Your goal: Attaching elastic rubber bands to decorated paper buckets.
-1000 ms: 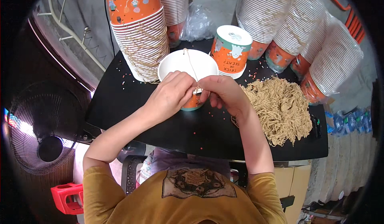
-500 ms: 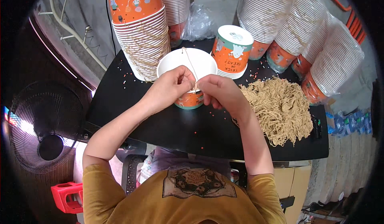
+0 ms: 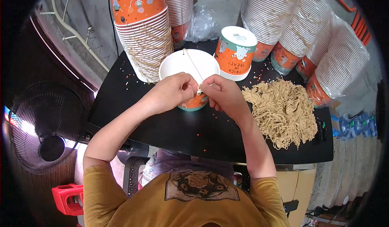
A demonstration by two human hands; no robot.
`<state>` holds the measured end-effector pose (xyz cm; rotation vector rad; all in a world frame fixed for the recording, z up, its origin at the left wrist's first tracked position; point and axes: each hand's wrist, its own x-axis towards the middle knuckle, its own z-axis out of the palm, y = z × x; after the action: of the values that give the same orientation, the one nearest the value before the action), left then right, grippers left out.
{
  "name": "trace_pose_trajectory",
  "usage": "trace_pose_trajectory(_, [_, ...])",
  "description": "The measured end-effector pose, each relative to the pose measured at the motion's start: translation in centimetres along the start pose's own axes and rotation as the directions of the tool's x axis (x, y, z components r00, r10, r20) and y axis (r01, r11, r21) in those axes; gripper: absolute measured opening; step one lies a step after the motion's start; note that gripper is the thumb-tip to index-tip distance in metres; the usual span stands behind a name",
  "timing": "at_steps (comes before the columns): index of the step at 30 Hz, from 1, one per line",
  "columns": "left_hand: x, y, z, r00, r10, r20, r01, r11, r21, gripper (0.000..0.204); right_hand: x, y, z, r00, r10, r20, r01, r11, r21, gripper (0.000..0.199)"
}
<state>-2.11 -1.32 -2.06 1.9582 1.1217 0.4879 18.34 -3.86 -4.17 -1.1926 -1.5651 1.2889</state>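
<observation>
We see both forearms rising from six o'clock and meeting just above the middle of the black counter [image 3: 162, 125]. Our left hand [image 3: 172, 92] is curled with its knuckles up, fingertips pinched toward three o'clock; our right hand [image 3: 223, 95] mirrors it, fingertips pinched toward nine o'clock. The two grips nearly touch, and both are closed on a thin tan string [image 3: 193, 65]. A small pale bit sits right at the pinch; we cannot tell what it is.

From the pinch the string runs taut toward eleven o'clock, crossing the mouth of the white cup [image 3: 178, 63], which stands directly under and at twelve o'clock of our fingers. Its orange and teal lower wall shows just below the hands, touching or almost touching them.

At three o'clock of the right hand lies a loose heap of tan strings [image 3: 283, 109], near the wrist but apart from it. An upturned orange cup stack [image 3: 236, 53] stands at one o'clock, just beside the white cup. A tall leaning stack of cups [image 3: 144, 36], wrapped in string, sits at eleven o'clock.
</observation>
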Motion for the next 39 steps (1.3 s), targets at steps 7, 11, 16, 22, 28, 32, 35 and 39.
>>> trace_pose_trajectory(7, [0.7,0.3,0.2,0.997,-0.054,0.049,0.056,0.997,-0.055,0.012,0.1,0.1,-0.4,0.998,0.043,0.036,-0.047,0.992,0.117,0.022])
trace_pose_trajectory(11, [1.1,0.8,0.4,0.996,-0.057,0.064,0.06,0.997,-0.047,0.009,0.2,0.1,-0.6,0.996,0.084,0.042,-0.089,0.987,0.137,0.021])
trace_pose_trajectory(16, [1.4,0.0,0.4,0.997,-0.043,0.068,0.054,0.984,-0.169,0.007,0.2,0.5,-0.7,0.996,0.057,0.072,-0.067,0.987,0.146,0.021])
trace_pose_trajectory(22, [1.1,0.8,0.6,1.0,0.017,0.019,-0.013,0.985,-0.174,0.008,0.3,0.9,-0.9,0.994,0.029,0.107,-0.047,0.984,0.174,0.02])
trace_pose_trajectory(28, [1.2,0.6,1.0,0.998,0.048,-0.035,-0.054,0.98,-0.191,0.009,0.3,0.8,-1.2,0.991,0.044,0.128,-0.063,0.987,0.149,0.019])
trace_pose_trajectory(32, [1.0,1.0,1.0,0.998,0.023,-0.053,-0.028,0.996,-0.088,0.009,0.2,0.9,-1.2,0.991,0.025,0.131,-0.045,0.987,0.157,0.017])
trace_pose_trajectory(35, [0.6,1.8,0.9,0.999,-0.018,-0.045,0.017,1.0,-0.012,0.009,0.1,0.9,-1.2,0.994,0.026,0.104,-0.041,0.989,0.142,0.018])
trace_pose_trajectory(39, [0.6,1.7,0.9,0.998,-0.036,-0.051,0.035,0.999,-0.029,0.012,-0.1,1.1,-1.5,0.995,0.017,0.102,-0.029,0.993,0.119,0.019])
